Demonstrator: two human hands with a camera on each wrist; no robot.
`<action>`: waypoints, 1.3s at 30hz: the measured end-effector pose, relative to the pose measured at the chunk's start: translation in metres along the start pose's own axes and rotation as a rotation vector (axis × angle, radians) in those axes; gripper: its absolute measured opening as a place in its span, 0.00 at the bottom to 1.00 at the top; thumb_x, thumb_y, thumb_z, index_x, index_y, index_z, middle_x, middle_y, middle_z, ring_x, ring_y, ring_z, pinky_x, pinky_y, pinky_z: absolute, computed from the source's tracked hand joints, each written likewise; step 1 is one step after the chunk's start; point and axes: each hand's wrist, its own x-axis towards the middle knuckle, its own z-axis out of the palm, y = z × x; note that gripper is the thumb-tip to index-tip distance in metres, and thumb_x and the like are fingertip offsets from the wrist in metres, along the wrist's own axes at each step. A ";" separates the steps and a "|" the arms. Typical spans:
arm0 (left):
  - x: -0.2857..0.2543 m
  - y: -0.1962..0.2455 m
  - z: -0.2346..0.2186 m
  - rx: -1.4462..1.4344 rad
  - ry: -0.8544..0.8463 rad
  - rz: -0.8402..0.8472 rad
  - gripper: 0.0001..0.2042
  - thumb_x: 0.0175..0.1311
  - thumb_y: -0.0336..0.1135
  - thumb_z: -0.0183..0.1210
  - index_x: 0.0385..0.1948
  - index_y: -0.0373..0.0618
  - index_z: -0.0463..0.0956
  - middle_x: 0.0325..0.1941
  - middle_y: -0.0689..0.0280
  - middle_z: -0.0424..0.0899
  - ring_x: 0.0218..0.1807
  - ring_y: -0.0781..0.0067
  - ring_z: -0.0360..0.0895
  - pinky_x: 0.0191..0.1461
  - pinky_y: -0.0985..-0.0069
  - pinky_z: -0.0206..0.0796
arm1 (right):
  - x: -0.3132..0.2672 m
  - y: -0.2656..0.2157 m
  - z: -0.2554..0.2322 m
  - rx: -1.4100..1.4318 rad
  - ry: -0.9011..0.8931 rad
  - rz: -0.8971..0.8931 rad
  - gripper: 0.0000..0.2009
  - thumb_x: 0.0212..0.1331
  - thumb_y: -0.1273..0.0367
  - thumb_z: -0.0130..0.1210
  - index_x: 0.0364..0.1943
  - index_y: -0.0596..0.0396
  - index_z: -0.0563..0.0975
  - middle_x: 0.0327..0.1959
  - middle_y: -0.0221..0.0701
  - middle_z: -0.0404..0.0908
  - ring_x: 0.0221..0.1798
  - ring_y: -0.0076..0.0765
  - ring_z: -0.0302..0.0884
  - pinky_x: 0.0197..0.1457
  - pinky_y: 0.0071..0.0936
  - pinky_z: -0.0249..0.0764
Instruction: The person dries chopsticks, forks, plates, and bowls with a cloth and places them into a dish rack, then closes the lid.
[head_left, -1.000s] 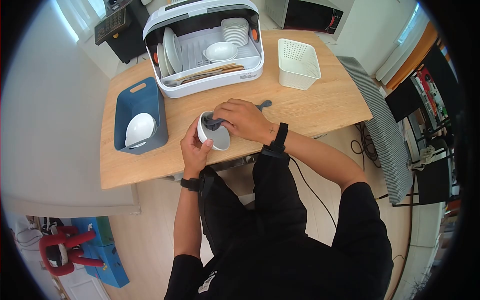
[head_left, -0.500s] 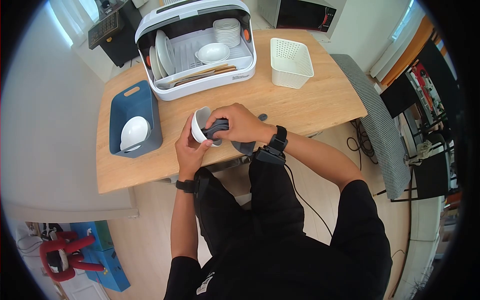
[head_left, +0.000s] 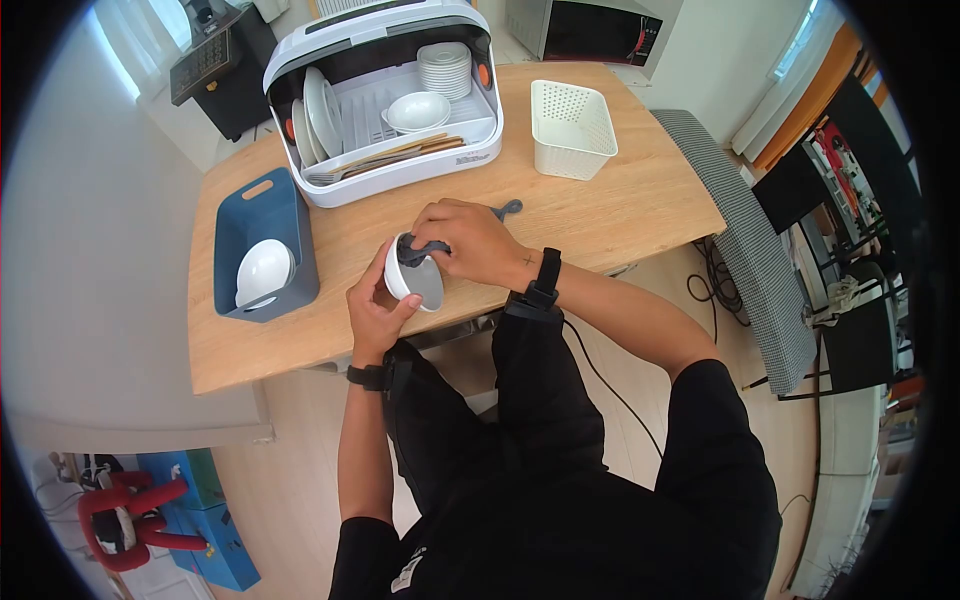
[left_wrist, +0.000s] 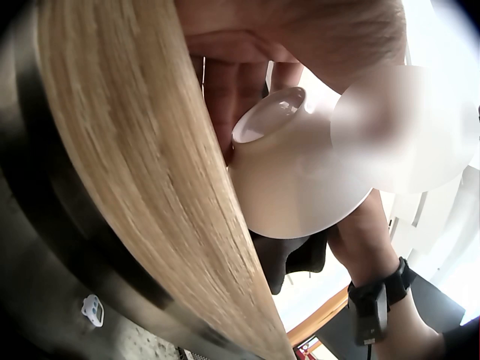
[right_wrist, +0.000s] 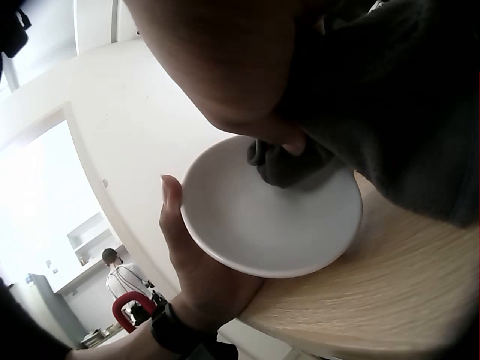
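My left hand (head_left: 376, 312) grips a white bowl (head_left: 428, 285) from its left side near the table's front edge, thumb on the rim, the bowl tilted with its inside facing me. My right hand (head_left: 470, 238) pinches a dark grey cloth (head_left: 410, 252) and presses a bunched part of it against the bowl's inner wall. In the right wrist view the cloth (right_wrist: 281, 166) touches the inside of the bowl (right_wrist: 262, 217) near the rim. The left wrist view shows the bowl's underside and foot (left_wrist: 270, 116), with left fingers (left_wrist: 232, 97) beside it.
A blue basket (head_left: 300, 262) at the left holds white bowls (head_left: 265, 268). Behind stands an open white dish rack (head_left: 400, 178) with plates, a bowl, a stack of small dishes and chopsticks. A cream perforated basket (head_left: 573, 130) stands at the back right of the wooden table (head_left: 640, 200).
The right hand and cloth have shifted around the bowl's inside toward its upper rim, and the bowl's inside faces me more than half a second ago. The cloth's hanging end no longer shows by the table edge.
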 end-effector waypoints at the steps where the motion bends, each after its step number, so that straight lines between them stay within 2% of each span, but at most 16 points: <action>1: 0.000 -0.001 0.000 0.013 -0.003 0.000 0.44 0.50 0.41 0.76 0.69 0.31 0.64 0.61 0.54 0.79 0.59 0.67 0.78 0.65 0.70 0.68 | -0.001 0.001 0.000 -0.001 -0.001 -0.001 0.11 0.44 0.79 0.64 0.35 0.54 0.84 0.42 0.29 0.84 0.47 0.41 0.80 0.48 0.36 0.78; 7: 0.000 -0.005 0.000 0.035 0.030 0.015 0.43 0.50 0.37 0.76 0.69 0.32 0.64 0.61 0.54 0.80 0.59 0.68 0.78 0.64 0.69 0.70 | -0.009 0.006 0.000 -0.077 -0.121 0.017 0.10 0.44 0.78 0.65 0.34 0.54 0.83 0.39 0.30 0.82 0.45 0.43 0.80 0.47 0.39 0.77; 9: 0.000 -0.003 0.002 0.048 0.038 0.014 0.43 0.50 0.36 0.76 0.69 0.32 0.64 0.61 0.54 0.79 0.59 0.68 0.78 0.64 0.69 0.70 | -0.010 0.006 0.001 -0.070 -0.218 0.047 0.10 0.45 0.78 0.65 0.34 0.53 0.83 0.38 0.31 0.81 0.45 0.45 0.80 0.46 0.39 0.76; 13: 0.000 -0.002 0.003 0.057 0.046 0.026 0.42 0.51 0.32 0.75 0.69 0.33 0.63 0.62 0.54 0.79 0.59 0.67 0.79 0.63 0.70 0.71 | -0.012 0.001 -0.002 0.018 -0.272 0.071 0.10 0.44 0.77 0.66 0.33 0.53 0.83 0.36 0.32 0.82 0.43 0.46 0.80 0.44 0.40 0.75; 19: 0.001 -0.003 0.002 0.005 0.100 0.034 0.42 0.54 0.36 0.74 0.70 0.33 0.62 0.64 0.53 0.76 0.62 0.66 0.76 0.66 0.69 0.68 | -0.012 -0.003 -0.007 0.271 -0.205 0.201 0.12 0.42 0.75 0.71 0.35 0.53 0.84 0.34 0.32 0.83 0.38 0.40 0.81 0.42 0.34 0.74; 21: 0.003 -0.003 0.002 -0.003 0.116 0.044 0.42 0.55 0.37 0.74 0.71 0.33 0.61 0.65 0.53 0.75 0.63 0.65 0.75 0.67 0.69 0.67 | -0.011 -0.002 -0.009 0.361 -0.182 0.249 0.13 0.44 0.77 0.72 0.37 0.54 0.85 0.35 0.31 0.84 0.39 0.32 0.82 0.44 0.27 0.75; 22: 0.003 -0.003 0.002 -0.011 0.132 0.055 0.41 0.57 0.39 0.73 0.71 0.32 0.61 0.66 0.53 0.74 0.64 0.65 0.75 0.68 0.69 0.66 | -0.011 0.001 -0.008 0.361 -0.182 0.249 0.13 0.44 0.77 0.72 0.37 0.54 0.85 0.35 0.31 0.84 0.39 0.32 0.82 0.44 0.27 0.75; 24: 0.003 -0.002 0.001 -0.021 0.147 0.045 0.42 0.56 0.40 0.74 0.70 0.32 0.61 0.66 0.53 0.74 0.65 0.65 0.74 0.68 0.69 0.66 | -0.011 0.003 -0.006 0.548 -0.121 0.265 0.13 0.46 0.79 0.72 0.38 0.56 0.85 0.37 0.30 0.84 0.42 0.26 0.81 0.48 0.24 0.75; 27: 0.003 -0.004 0.000 -0.033 0.134 0.031 0.43 0.56 0.44 0.75 0.70 0.32 0.62 0.66 0.54 0.74 0.65 0.66 0.74 0.68 0.69 0.66 | -0.009 -0.002 -0.011 0.714 -0.103 0.365 0.13 0.47 0.80 0.71 0.39 0.59 0.84 0.40 0.31 0.84 0.45 0.24 0.81 0.51 0.22 0.76; 31: 0.002 -0.001 0.000 -0.080 0.061 -0.003 0.45 0.53 0.46 0.76 0.69 0.31 0.63 0.65 0.56 0.76 0.63 0.67 0.75 0.68 0.70 0.67 | -0.003 -0.007 -0.010 0.708 -0.029 0.341 0.13 0.48 0.80 0.71 0.40 0.60 0.84 0.42 0.31 0.84 0.45 0.25 0.81 0.52 0.22 0.75; 39: -0.003 -0.006 -0.004 -0.070 0.034 -0.030 0.45 0.52 0.44 0.77 0.68 0.28 0.64 0.63 0.54 0.78 0.63 0.67 0.76 0.67 0.70 0.66 | 0.003 -0.004 -0.008 0.561 0.075 0.313 0.13 0.48 0.81 0.70 0.39 0.59 0.84 0.42 0.32 0.84 0.44 0.28 0.82 0.52 0.23 0.76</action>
